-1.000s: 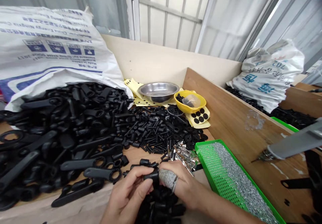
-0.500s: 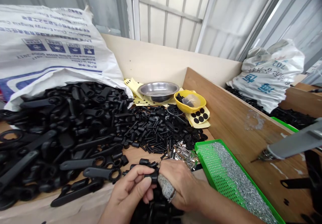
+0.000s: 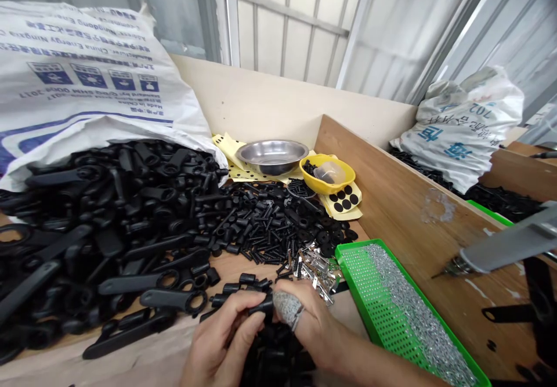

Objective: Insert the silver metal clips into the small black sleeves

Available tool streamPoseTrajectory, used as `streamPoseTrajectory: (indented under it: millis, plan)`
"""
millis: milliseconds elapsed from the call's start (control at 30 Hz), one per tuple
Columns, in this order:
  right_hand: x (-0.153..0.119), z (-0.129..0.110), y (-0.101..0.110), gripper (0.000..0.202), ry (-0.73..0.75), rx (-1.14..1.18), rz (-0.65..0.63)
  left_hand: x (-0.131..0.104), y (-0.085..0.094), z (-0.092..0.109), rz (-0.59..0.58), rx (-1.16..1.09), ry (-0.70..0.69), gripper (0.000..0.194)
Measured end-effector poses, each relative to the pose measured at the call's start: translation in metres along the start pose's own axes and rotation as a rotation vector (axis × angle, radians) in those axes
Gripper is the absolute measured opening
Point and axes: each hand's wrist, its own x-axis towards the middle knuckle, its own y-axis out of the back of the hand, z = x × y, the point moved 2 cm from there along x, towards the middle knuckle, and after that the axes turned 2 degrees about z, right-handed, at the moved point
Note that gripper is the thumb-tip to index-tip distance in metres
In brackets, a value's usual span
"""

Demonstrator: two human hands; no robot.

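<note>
Near the bottom centre, my left hand (image 3: 228, 337) pinches a black cylindrical part (image 3: 261, 307) between thumb and fingers. My right hand (image 3: 300, 311), with a grey wrapping on its thumb, is closed against the right end of the same part; its fingertips are partly hidden. Below both hands lie more black parts (image 3: 276, 355). Just beyond them are short black cylinders (image 3: 248, 278), black screws (image 3: 267, 239) and shiny metal clips (image 3: 315, 265).
A white sack (image 3: 100, 73) spills black handles (image 3: 126, 282) at left. Behind stand a steel bowl (image 3: 273, 154) and yellow basket (image 3: 328, 174). A green tray (image 3: 383, 306) of small metal pieces is right, beside a wooden divider (image 3: 391, 201) and grey power driver (image 3: 509, 242).
My right hand has turned, bringing its wrapped thumb up against the black part. My left hand still holds the part. The view has shifted slightly.
</note>
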Motion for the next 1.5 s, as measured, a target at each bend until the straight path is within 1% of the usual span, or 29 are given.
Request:
streamPoseTrajectory:
  millis: [167, 200, 233, 300, 367, 433, 533, 633, 733, 833, 900, 967, 1067, 1167, 1333, 1500]
  plan:
    - [-0.003, 0.024, -0.018, 0.022, -0.318, 0.440, 0.043, -0.004, 0.003, 0.000, 0.029, 0.217, -0.260, 0.023]
    - [-0.003, 0.026, -0.021, 0.023, -0.342, 0.474, 0.049, -0.004, 0.004, 0.000, 0.034, 0.236, -0.297, 0.025]
    - [-0.003, 0.025, -0.021, 0.022, -0.333, 0.470, 0.052, -0.005, 0.004, 0.001, 0.039, 0.245, -0.313, 0.025]
    - [-0.003, 0.017, -0.019, 0.020, -0.237, 0.361, 0.049, -0.006, 0.004, 0.001, 0.045, 0.239, -0.273, 0.022]
    - [-0.002, 0.007, -0.015, 0.019, -0.103, 0.192, 0.044, -0.007, 0.002, 0.000, 0.040, 0.212, -0.194, 0.018]
    - [-0.002, -0.001, -0.009, 0.020, -0.017, 0.045, 0.038, -0.008, 0.001, -0.002, 0.038, 0.187, -0.139, 0.016]
    - [-0.005, -0.001, -0.004, 0.018, 0.023, -0.150, -0.003, -0.011, 0.001, -0.005, 0.009, 0.193, -0.152, 0.016]
    - [-0.008, 0.003, 0.002, 0.014, 0.036, -0.316, -0.095, -0.007, 0.001, -0.003, -0.091, 0.240, -0.147, 0.016]
    - [-0.007, 0.001, 0.011, 0.014, 0.025, -0.399, -0.157, 0.008, 0.003, 0.001, -0.188, 0.300, -0.072, 0.012]
    - [0.003, -0.002, 0.027, 0.017, 0.012, -0.528, -0.155, 0.033, 0.002, 0.001, -0.258, 0.341, -0.008, 0.012]
    - [0.013, 0.002, 0.041, 0.019, 0.003, -0.688, -0.139, 0.051, 0.001, -0.004, -0.322, 0.383, 0.035, 0.015]
    - [0.023, 0.010, 0.053, 0.019, 0.045, -0.920, -0.143, 0.066, -0.002, -0.013, -0.347, 0.457, 0.072, 0.015]
    - [0.033, 0.024, 0.063, 0.022, 0.071, -1.015, -0.194, 0.082, -0.007, -0.026, -0.365, 0.500, 0.077, 0.014]
    - [0.035, 0.032, 0.064, 0.020, 0.097, -1.072, -0.250, 0.087, -0.012, -0.036, -0.386, 0.518, 0.064, 0.014]
    - [0.028, 0.034, 0.057, 0.013, 0.179, -1.278, -0.360, 0.085, -0.016, -0.043, -0.424, 0.557, 0.077, 0.015]
    - [0.025, 0.038, 0.051, 0.011, 0.278, -1.374, -0.329, 0.084, -0.015, -0.043, -0.466, 0.550, 0.067, 0.020]
